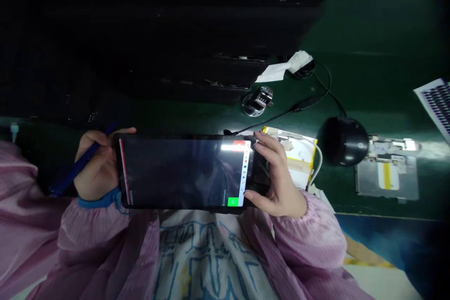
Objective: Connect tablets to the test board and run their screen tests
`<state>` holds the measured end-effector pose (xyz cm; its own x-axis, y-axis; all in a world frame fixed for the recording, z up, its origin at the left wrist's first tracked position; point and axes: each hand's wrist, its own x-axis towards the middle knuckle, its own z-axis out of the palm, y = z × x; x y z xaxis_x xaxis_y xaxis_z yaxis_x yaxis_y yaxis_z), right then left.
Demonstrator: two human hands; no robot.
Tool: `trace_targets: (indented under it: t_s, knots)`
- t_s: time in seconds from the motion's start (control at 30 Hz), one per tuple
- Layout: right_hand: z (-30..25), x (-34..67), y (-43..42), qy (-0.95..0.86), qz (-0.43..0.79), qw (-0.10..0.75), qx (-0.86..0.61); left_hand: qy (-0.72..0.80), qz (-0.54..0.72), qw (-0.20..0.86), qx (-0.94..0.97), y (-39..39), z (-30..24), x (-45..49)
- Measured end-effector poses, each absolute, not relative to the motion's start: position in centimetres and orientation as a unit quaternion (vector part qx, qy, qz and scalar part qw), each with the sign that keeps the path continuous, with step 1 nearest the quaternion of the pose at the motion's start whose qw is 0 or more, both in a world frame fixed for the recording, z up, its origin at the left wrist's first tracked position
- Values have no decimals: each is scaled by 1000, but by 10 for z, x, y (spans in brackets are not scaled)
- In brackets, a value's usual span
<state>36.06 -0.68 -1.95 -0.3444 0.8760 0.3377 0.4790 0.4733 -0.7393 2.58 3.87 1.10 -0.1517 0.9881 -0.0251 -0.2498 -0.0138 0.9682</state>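
I hold a dark tablet (183,171) flat in front of my chest, its screen lit along the right edge with a red mark and a green square. My left hand (96,164) grips the tablet's left end and also keeps a blue stylus (79,166) pinched between its fingers. My right hand (276,173) clasps the tablet's right end, thumb and fingers wrapped round the edge. Both sleeves are pink.
The green bench (365,33) carries a round black lamp head (342,140), a metal tally counter (258,99), a black cable (277,116), white paper (284,69), a metal plate with yellow tape (386,176) and a sheet of dark stickers (438,103). Stacked dark trays (158,47) fill the back left.
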Motion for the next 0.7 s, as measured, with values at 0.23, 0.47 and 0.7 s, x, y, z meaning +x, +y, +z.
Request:
trace_targets:
  t_s: [0.23,0.47,0.7]
  knots:
    - [-22,361,-8,-781,266,363,-433,447,607,522,400,39,8,26]
    - [-21,361,-10,-787,277,348,-428,421,598,543,414,38,3,21]
    - [-21,362,-12,-794,286,322,-428,434,605,531,405,40,4,26]
